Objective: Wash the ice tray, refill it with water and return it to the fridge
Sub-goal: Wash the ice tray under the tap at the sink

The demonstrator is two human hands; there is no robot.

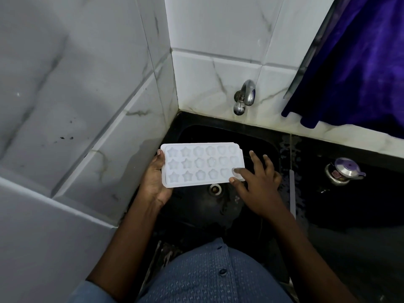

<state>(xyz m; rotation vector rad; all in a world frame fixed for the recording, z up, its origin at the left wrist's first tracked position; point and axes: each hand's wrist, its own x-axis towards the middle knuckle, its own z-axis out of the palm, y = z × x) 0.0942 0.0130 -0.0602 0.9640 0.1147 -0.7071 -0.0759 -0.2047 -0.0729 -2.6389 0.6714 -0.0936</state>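
Ice tray [202, 164]: white, star and flower moulds facing up, held level over the sink.
Sink [258, 136]: black basin in a tiled corner, tap [244, 96] above.
Left hand [154, 178]: gripping the tray's left end.
Right hand [255, 182]: fingers spread, fingertips on the tray's right corner.
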